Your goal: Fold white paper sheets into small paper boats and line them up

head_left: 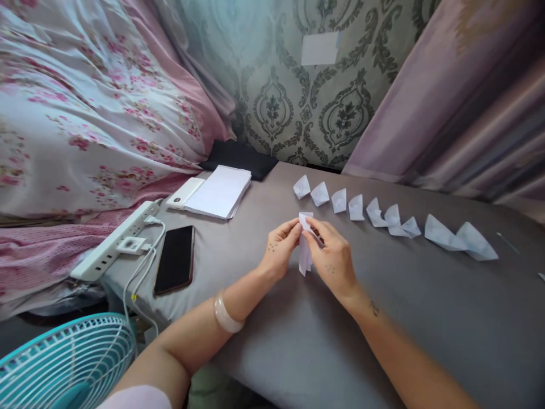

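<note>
Between both hands, above the grey cloth surface (264, 341), is a narrow folded sheet of white paper (304, 255), held upright. My left hand (279, 247) pinches its left edge near the top with thumb and fingers. From the other side my right hand (334, 255) grips the same paper, thumb and forefinger closed on it. Part of the paper is hidden behind the fingers. Beyond the hands, a row of small folded white paper boats (339, 201) runs off to the right, ending in larger folded paper pieces (445, 234).
At the left lie a stack of white paper (221, 190), a black phone (174, 260) and a white power strip (113, 241) with plugged-in cables. A turquoise fan (72, 358) stands at the lower left. Behind the paper stack is a black flat item (242, 156). Curtains hang at both sides.
</note>
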